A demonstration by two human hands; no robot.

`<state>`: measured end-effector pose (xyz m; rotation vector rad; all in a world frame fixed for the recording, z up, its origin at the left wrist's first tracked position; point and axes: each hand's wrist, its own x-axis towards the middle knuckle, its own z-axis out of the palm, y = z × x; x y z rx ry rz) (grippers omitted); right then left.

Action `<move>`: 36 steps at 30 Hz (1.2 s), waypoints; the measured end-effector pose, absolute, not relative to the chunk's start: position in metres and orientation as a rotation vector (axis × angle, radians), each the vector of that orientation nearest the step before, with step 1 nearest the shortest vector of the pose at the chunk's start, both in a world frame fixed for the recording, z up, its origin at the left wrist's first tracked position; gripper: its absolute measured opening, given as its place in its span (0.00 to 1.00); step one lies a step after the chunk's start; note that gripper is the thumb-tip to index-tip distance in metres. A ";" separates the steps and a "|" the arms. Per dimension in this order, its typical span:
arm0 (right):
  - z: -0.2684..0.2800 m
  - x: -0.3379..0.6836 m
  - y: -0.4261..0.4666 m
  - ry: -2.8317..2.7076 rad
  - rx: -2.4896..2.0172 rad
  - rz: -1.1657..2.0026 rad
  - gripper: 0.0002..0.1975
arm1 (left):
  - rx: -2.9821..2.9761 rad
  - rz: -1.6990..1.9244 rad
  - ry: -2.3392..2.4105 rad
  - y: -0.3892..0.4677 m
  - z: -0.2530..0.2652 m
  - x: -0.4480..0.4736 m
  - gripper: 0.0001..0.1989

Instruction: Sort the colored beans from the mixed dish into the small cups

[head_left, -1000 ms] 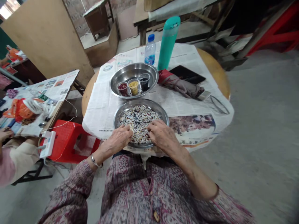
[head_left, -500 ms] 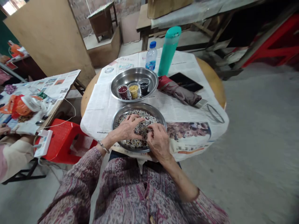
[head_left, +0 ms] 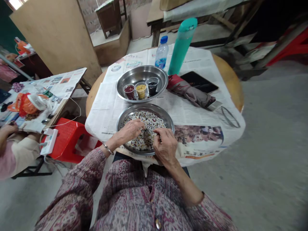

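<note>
A steel basin (head_left: 169, 119) in front of me holds a spread of mixed grains and beans (head_left: 150, 122), mostly white with dark, yellow and red bits. My left hand (head_left: 130, 131) is over its left side, fingers curled and drawn together; what they pinch, if anything, is too small to make out. Over the right side my right hand (head_left: 165, 144) has thumb and fingers bent together at the grains, their tips partly hidden. Behind stands a second steel basin (head_left: 141, 72) with three clear cups: red beans (head_left: 129, 91), yellow grains (head_left: 141, 90) and black beans (head_left: 152, 87).
Newspaper covers the round table (head_left: 101, 109). A water bottle (head_left: 161, 53), a teal bottle (head_left: 182, 46), a folded umbrella (head_left: 190, 93) and a dark tablet (head_left: 199, 81) lie or stand beyond. At left are a red stool (head_left: 66, 138) and another person's arm (head_left: 7, 130).
My left hand has gone from spread fingers to curled ones, lifting slightly off the grains. The right hand stays bent at the right side. The whole view has shifted a little.
</note>
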<state>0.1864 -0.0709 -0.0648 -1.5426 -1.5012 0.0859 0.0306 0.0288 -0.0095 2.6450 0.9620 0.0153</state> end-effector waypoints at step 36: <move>-0.065 0.188 -0.072 -1.594 -1.724 0.022 0.15 | 2.562 0.120 0.986 0.012 -0.023 0.056 0.10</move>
